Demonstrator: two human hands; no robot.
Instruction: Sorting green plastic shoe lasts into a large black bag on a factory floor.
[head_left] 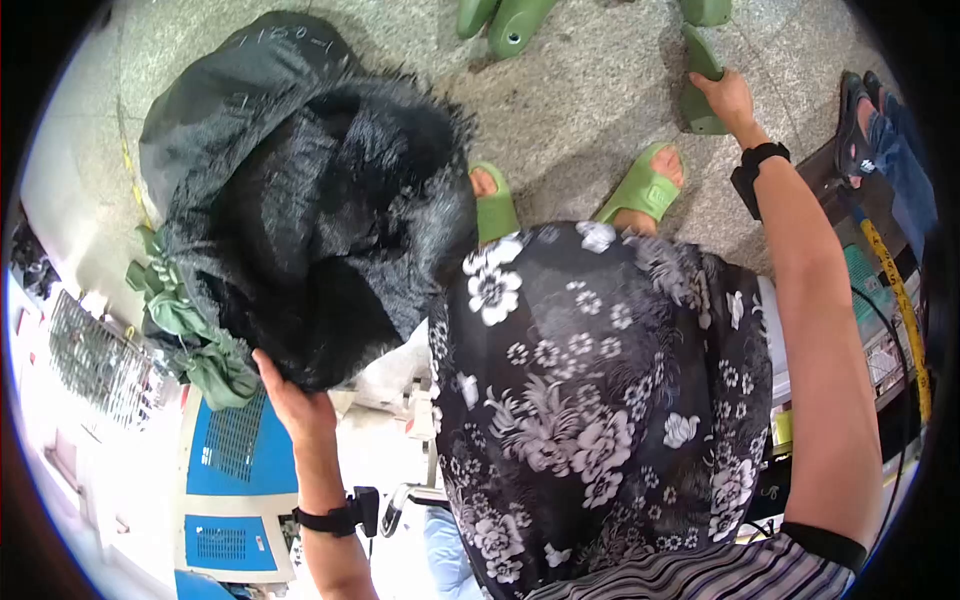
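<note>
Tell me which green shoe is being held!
The green shoe in the right grip. It's the only one held: two others are worn on the feet, and the rest are by the top edge.

Floor (570, 110) is grey, speckled, stone-like, covers the far side, some soft shadows on it. Thin yellow line (128, 165) runs along the floor at far left. Near left: cream machine housing (235, 505) with blue panels (275, 470), slotted vents in them. Left edge: metal grille (95, 360), fine detail blurred. Light is strongest on the left, glare washes out much of that side. Right: yellow strip with dark marks (897, 290), black cable (905, 395) curving near it
</note>
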